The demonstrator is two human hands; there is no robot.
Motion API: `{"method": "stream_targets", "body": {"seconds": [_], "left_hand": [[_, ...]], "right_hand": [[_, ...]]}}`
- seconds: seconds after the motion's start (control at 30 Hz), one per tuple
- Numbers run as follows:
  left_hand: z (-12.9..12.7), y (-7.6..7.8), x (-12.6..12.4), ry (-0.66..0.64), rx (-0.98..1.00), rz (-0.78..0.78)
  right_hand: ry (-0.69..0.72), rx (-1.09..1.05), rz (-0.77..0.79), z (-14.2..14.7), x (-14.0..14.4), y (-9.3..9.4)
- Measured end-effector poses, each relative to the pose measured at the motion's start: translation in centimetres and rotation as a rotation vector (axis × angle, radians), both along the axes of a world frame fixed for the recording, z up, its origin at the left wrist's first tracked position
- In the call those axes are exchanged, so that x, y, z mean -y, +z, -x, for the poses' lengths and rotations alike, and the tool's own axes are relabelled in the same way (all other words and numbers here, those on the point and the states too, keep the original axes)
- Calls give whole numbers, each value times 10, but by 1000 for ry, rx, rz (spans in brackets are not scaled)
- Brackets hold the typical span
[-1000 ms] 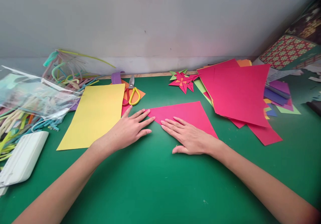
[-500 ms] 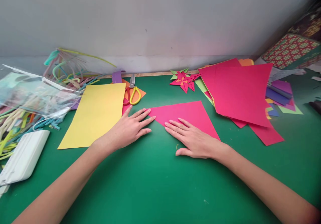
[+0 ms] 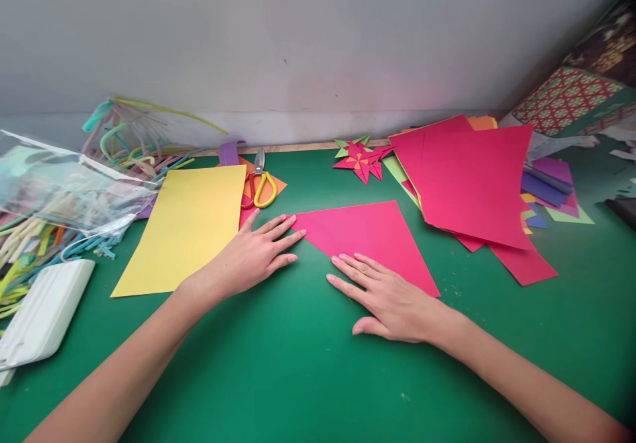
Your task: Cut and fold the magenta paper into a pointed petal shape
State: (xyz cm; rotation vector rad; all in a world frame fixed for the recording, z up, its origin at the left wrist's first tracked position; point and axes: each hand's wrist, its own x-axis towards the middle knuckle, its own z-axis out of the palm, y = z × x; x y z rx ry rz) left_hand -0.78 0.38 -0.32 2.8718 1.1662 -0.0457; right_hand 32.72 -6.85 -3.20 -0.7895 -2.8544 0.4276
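A pink sheet of paper, folded into a triangle, lies flat on the green table. My left hand rests with spread fingers, its fingertips on the triangle's left corner. My right hand lies flat along the near slanting edge, fingers stretched and thumb apart, fingertips on the paper. Part of the triangle's near right side is hidden under that hand. A yellow sheet lies left of the triangle, partly under my left wrist. Just beyond my left hand are scissors with one red and one yellow handle.
At the back stands a pink and green paper flower. Red sheets are stacked to the right, with coloured scraps beyond. On the left are fuzzy craft stems, a clear plastic bag and a white device.
My right hand has slid nearer to me along the slanting edge, uncovering more of the triangle. My left hand stays at the left corner. The whole view has shifted slightly.
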Motion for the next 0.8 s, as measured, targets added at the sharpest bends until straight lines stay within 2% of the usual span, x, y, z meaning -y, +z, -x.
{"method": "stream_targets", "body": {"seconds": [0.27,0.53,0.67,0.8], "left_hand": [[4,0,-5,-24,9,3],[9,1,-3,-18,0,-26],[8,11,0,27,-50,-95],[-14,21,-8,96,13,-148]], "right_hand": [[39,24,10,-9,13,-2],[-16,0,-29,-25,-1,2],[-22,5,-66,-21,-10,6],[-27,-9,-87,-11,-18,5]]}}
